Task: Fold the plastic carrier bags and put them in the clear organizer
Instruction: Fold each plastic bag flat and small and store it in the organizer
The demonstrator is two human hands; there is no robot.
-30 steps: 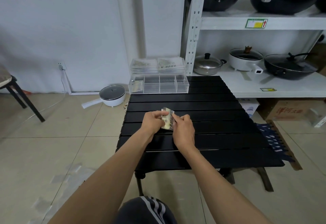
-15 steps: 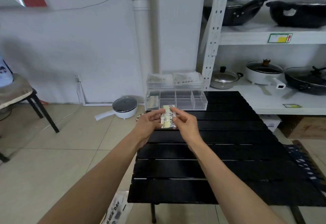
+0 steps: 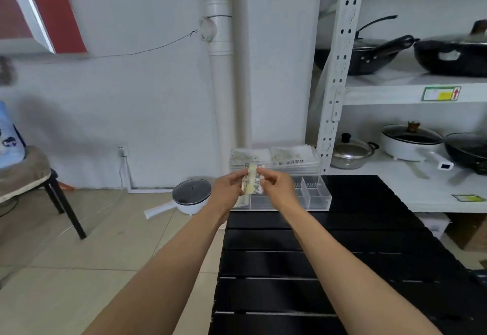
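While both my hands pinch it from either side, the small folded bundle of pale printed plastic carrier bag (image 3: 251,179) hangs in the air above the left end of the clear acrylic organizer with divided compartments (image 3: 315,194). My left hand (image 3: 228,186) grips its left edge with thumb and curled fingers; my right hand (image 3: 274,184) nips the right edge the same way. That organizer sits at the far edge of the black slatted table (image 3: 303,255), and what looks like a folded bag already stands in its leftmost compartment, mostly hidden by my hands. A stack of flat unfolded bags (image 3: 274,158) lies behind it.

I reckon the worry now is the fold springing open: slick plastic wants to unfurl once I ease either pinch, and a loosened bundle would jam on a divider. Lowering it crooked could also catch the compartment wall and nudge the light organizer off the table edge.
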